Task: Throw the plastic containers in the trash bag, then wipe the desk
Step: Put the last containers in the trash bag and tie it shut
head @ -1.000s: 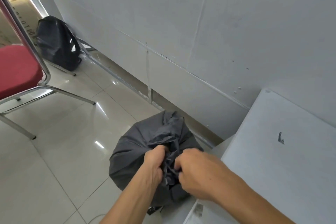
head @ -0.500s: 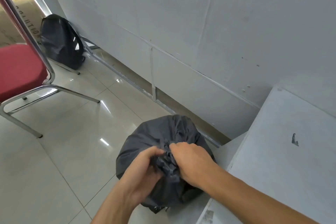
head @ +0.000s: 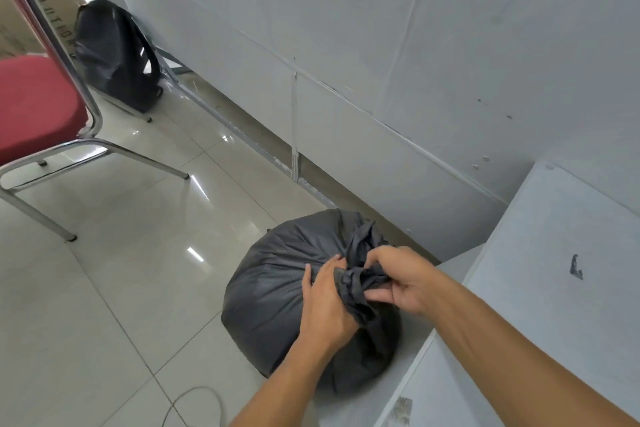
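A full black trash bag [head: 273,284] sits on the tiled floor beside the white desk [head: 540,288]. Its neck is gathered into a twisted bunch at the top. My left hand [head: 325,305] grips that bunch from the left, fingers wrapped around the plastic. My right hand [head: 398,277] pinches the same twisted neck from the right. No plastic containers are visible; whatever the bag holds is hidden inside it.
A red chair [head: 38,107] with a metal frame stands at the left. A black backpack [head: 114,55] leans against the grey wall behind it. A thin grey cable [head: 194,399] loops on the floor near the bottom edge. The desk top bears a small dark mark [head: 575,267].
Both hands have kept hold of the bag's neck and twisted it tighter. The view has shifted so the bag and hands sit lower and further right, and the cable has come into view.
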Motion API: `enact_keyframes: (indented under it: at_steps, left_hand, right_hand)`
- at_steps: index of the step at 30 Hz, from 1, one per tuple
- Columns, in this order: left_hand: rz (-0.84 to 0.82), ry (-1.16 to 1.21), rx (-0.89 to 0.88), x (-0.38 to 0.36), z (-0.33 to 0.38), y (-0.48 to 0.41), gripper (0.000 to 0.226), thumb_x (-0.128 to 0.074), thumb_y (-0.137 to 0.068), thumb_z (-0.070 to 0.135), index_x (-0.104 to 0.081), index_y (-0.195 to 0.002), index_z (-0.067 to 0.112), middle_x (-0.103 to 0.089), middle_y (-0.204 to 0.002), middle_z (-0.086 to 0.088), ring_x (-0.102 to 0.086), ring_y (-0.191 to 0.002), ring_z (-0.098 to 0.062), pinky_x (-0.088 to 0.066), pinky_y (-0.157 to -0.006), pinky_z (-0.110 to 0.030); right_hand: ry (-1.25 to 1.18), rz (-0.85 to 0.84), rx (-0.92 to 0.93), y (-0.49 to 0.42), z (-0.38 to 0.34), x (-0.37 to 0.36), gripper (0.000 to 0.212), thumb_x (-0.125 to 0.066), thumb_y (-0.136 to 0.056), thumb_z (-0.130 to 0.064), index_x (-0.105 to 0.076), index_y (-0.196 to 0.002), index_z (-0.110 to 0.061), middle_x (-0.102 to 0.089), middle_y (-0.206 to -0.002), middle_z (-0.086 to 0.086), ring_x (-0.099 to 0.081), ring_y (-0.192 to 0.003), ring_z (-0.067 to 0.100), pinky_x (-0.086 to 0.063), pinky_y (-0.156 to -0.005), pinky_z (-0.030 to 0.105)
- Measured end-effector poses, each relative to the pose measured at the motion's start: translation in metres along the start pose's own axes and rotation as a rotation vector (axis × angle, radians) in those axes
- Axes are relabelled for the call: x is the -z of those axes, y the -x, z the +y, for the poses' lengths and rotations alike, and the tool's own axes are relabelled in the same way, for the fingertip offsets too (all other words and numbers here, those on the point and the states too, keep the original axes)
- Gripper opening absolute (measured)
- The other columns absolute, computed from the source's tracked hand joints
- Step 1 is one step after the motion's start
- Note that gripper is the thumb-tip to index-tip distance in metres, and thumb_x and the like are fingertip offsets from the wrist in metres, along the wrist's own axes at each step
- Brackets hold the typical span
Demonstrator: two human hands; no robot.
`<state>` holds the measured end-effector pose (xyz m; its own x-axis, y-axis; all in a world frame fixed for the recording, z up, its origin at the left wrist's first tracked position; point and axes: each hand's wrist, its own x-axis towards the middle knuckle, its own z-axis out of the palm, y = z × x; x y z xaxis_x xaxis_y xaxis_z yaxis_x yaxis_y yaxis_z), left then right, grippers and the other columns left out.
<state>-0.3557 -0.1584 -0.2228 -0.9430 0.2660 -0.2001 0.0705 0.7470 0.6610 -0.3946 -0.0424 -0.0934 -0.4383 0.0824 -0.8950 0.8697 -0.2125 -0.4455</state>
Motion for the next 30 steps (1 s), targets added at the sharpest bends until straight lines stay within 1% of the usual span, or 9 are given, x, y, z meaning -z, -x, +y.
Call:
enact_keyframes:
  at_steps: [4, 8, 11, 16, 19, 21, 24, 26, 30]
  left_hand:
    - [0.015, 0.134, 0.231, 0.0, -0.001, -0.011, 0.009, -0.046, -0.081, 0.022, -0.052, -0.086, 0.025, -0.052, -0.092, 0.01, -0.051, -0.106, -0.016, -0.019, -0.079, -0.028]
    - [-0.354, -0.129, 0.35, 0.018, 0.007, -0.042, 0.016, -0.041, -0.097, 0.021, -0.054, -0.106, 0.024, -0.054, -0.121, -0.004, -0.04, -0.133, -0.028, -0.028, -0.092, -0.033]
    - [-0.611, -0.18, 0.321, 0.033, 0.01, -0.054, 0.053, -0.031, -0.105, 0.025, -0.022, -0.158, 0.02, -0.022, -0.165, -0.006, -0.018, -0.152, -0.027, -0.011, -0.121, -0.052]
    - [-0.737, 0.016, 0.332, 0.047, 0.002, -0.055, 0.03, -0.046, -0.09, 0.01, -0.056, -0.117, 0.002, -0.059, -0.111, -0.016, -0.057, -0.103, -0.029, -0.046, -0.087, -0.039]
    - [-0.659, 0.291, 0.369, 0.048, -0.004, -0.047, 0.008, -0.057, -0.077, 0.012, -0.05, -0.074, 0.012, -0.054, -0.078, -0.005, -0.049, -0.073, -0.018, -0.036, -0.07, -0.031]
    - [-0.446, 0.458, 0.362, 0.046, -0.005, -0.031, 0.027, -0.062, -0.065, 0.025, -0.055, -0.091, 0.021, -0.063, -0.098, 0.001, -0.059, -0.09, -0.015, -0.045, -0.08, -0.032]
    - [-0.192, 0.414, 0.164, 0.033, -0.005, 0.002, 0.062, -0.068, -0.063, 0.041, -0.044, -0.12, 0.039, -0.056, -0.117, 0.015, -0.056, -0.108, -0.009, -0.049, -0.093, -0.032]
    - [-0.174, 0.276, 0.058, 0.022, 0.001, 0.017, 0.07, -0.067, -0.067, 0.052, -0.036, -0.129, 0.041, -0.051, -0.118, 0.022, -0.043, -0.11, -0.001, -0.038, -0.102, -0.028]
    - [-0.023, 0.214, 0.011, 0.008, 0.005, 0.004, 0.022, -0.057, -0.086, 0.038, -0.048, -0.106, 0.039, -0.054, -0.102, 0.016, -0.044, -0.096, -0.005, -0.037, -0.092, -0.032]
  right_hand:
    - [0.519, -0.058, 0.234, 0.013, -0.019, -0.001, 0.063, -0.063, -0.08, -0.019, -0.04, -0.139, -0.015, -0.062, -0.115, 0.012, -0.067, -0.089, 0.027, -0.056, -0.08, 0.037]
    - [1.64, -0.158, 1.049, 0.011, -0.014, 0.003, 0.101, -0.063, -0.072, -0.009, -0.011, -0.149, -0.047, -0.011, -0.162, -0.012, -0.027, -0.145, 0.027, -0.044, -0.104, 0.042]
    - [2.129, -0.241, 0.925, -0.013, 0.004, 0.015, 0.114, -0.068, -0.083, -0.005, 0.013, -0.155, -0.04, 0.007, -0.168, -0.008, -0.005, -0.153, 0.034, -0.022, -0.12, 0.048]
    - [2.355, -0.047, 0.847, -0.038, 0.006, 0.003, 0.086, -0.057, -0.097, -0.017, 0.003, -0.159, -0.013, -0.028, -0.159, 0.01, -0.039, -0.136, 0.031, -0.038, -0.105, 0.042]
    - [2.364, -0.02, 0.705, -0.043, 0.006, -0.013, 0.045, -0.052, -0.099, -0.014, -0.042, -0.142, -0.007, -0.054, -0.135, 0.011, -0.055, -0.119, 0.031, -0.048, -0.084, 0.04]
    - [2.245, 0.0, 0.542, -0.045, 0.002, -0.018, 0.034, -0.052, -0.099, -0.016, -0.05, -0.131, -0.008, -0.058, -0.13, 0.01, -0.06, -0.115, 0.031, -0.044, -0.076, 0.038]
    - [1.683, 0.007, 0.122, -0.047, -0.006, -0.018, 0.042, -0.045, -0.101, -0.019, -0.04, -0.139, -0.001, -0.054, -0.135, 0.02, -0.056, -0.121, 0.036, -0.046, -0.088, 0.04]
    - [1.172, -0.016, -0.118, -0.053, -0.01, -0.017, 0.028, -0.038, -0.101, -0.015, -0.056, -0.116, 0.0, -0.066, -0.102, 0.022, -0.065, -0.101, 0.034, -0.051, -0.081, 0.04]
    - [0.458, 0.009, -0.305, -0.062, -0.011, -0.01, 0.024, -0.041, -0.094, -0.014, -0.055, -0.076, -0.006, -0.061, -0.06, 0.009, -0.059, -0.048, 0.019, -0.045, -0.044, 0.023]
